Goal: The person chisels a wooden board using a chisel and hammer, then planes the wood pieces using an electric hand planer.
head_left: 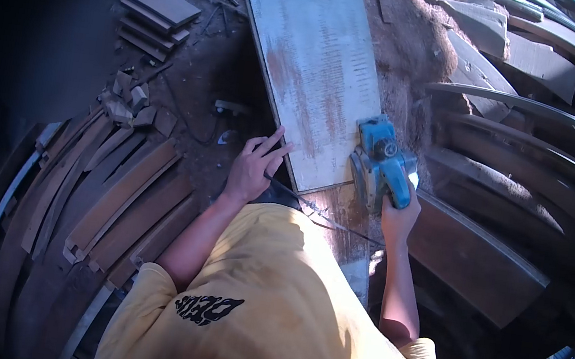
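A blue electric hand planer (384,159) sits at the right edge of a long pale board (323,75), near its close end. My right hand (400,216) is wrapped round the planer's rear handle. At the board's left edge my left hand (252,171) has its fingers apart, the fingertips on or just over the edge. A dark cord (339,226) runs from beside my left hand across toward my right wrist. Worn brownish patches and rows of short dark marks show on the board's face.
Stacked short planks (157,13) and wood offcuts (127,102) lie on the ground at the left. Curved timber pieces (121,201) are piled lower left. More long boards (481,256) and cut slabs (480,67) crowd the right, beside heaped shavings (420,52).
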Demonstrator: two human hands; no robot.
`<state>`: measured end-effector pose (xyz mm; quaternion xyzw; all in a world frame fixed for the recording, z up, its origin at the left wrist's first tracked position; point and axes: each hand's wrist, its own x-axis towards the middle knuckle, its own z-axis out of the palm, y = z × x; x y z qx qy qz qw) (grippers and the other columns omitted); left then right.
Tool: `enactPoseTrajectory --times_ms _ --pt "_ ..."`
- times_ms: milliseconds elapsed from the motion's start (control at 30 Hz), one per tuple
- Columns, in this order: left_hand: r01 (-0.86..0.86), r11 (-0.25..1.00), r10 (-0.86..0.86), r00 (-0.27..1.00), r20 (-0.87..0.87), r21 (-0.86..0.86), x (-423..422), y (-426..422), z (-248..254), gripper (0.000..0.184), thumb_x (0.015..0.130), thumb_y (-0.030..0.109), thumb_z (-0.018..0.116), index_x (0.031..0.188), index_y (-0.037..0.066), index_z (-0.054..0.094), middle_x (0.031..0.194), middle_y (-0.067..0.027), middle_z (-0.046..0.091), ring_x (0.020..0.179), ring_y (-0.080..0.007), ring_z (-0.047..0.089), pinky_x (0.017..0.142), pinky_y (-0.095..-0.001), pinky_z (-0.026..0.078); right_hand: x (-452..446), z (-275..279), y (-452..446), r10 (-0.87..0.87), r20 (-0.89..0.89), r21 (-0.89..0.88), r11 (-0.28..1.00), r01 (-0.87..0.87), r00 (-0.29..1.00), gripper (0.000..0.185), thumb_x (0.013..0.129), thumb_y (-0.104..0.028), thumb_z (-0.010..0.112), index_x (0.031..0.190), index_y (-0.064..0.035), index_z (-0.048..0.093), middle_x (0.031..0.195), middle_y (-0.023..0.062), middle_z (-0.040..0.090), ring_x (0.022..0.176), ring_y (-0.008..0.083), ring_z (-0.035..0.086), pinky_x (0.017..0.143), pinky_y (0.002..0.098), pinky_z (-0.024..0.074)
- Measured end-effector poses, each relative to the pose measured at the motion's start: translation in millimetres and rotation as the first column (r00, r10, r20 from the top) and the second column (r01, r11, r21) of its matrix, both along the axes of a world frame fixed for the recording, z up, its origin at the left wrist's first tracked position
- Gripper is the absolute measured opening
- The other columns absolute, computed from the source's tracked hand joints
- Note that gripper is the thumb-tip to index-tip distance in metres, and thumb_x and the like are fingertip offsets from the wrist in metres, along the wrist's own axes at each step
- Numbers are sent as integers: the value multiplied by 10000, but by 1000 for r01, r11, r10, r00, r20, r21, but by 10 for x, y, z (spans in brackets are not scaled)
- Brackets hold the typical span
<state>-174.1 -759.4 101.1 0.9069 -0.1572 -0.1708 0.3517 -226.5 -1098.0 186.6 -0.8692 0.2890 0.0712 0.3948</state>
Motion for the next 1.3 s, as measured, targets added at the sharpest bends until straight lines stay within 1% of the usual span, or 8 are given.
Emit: enactPoseTrajectory --times_ms 167,333,500,667,800,933,1100,1300 --pt "-22 1000 23 997 -70 10 49 -23 76 338 1093 306 558 1366 236 745 1602 7 566 1124 -365 658 970 -440 587 1863 -281 217 148 189 -94 987 -132 971 494 821 -129 763 1314 -94 743 1128 261 760 1114 429 727 955 450 566" --pt "-24 1000 23 989 -145 -4 105 7 92 352 1104 312 540 1388 234 733 1622 24 542 1106 -337 658 959 -431 586 4143 -687 527 267 176 -399 899 -179 948 404 838 -319 768 1156 -70 782 953 206 792 933 413 771 829 472 593" --pt "-158 980 146 984 -102 -122 43 325 6 374 1110 226 521 1438 199 699 1663 -34 489 1200 -365 641 1089 -457 511 5043 -514 869 237 299 73 960 -270 924 339 799 -205 735 1036 35 773 902 269 766 766 369 764 722 455 603" --pt "-329 944 321 936 -147 -37 -438 1267 -399 439 1046 74 555 1444 197 694 1507 -108 639 1262 -390 631 1136 -461 478 4096 -530 804 342 247 -116 939 -323 906 371 838 -264 756 1120 -23 777 947 222 788 867 363 778 786 443 600" --pt "-86 942 226 878 -422 326 -841 1680 -534 505 957 51 607 1433 196 698 1445 -147 672 1296 -399 619 1170 -477 462 2011 -252 974 269 237 -63 963 -262 933 411 870 -177 794 1240 -18 716 1086 218 782 1035 304 775 916 397 563" --pt "125 856 125 892 -435 502 -1078 1503 -405 586 926 77 625 1503 179 623 1545 -193 579 1357 -408 575 1193 -492 448 -225 87 1089 206 -25 48 978 -204 978 549 797 -25 719 1338 -54 629 1192 284 737 1203 446 706 1039 445 542" --pt "-32 884 -18 995 -102 -467 -643 120 209 317 1020 127 627 1323 45 674 1353 -148 664 1285 -342 634 1129 -425 482 -1221 117 1231 124 -126 12 992 -124 984 570 779 -4 756 1330 -67 620 1129 297 745 1170 455 713 970 456 572" --pt "-85 800 22 993 -112 -594 -509 -978 151 209 1042 222 666 1060 19 714 943 -164 717 936 -284 720 835 -387 538 -1216 66 1281 142 -48 -13 990 -143 989 548 788 -7 739 1323 -39 620 1125 278 749 1133 436 736 963 433 573"
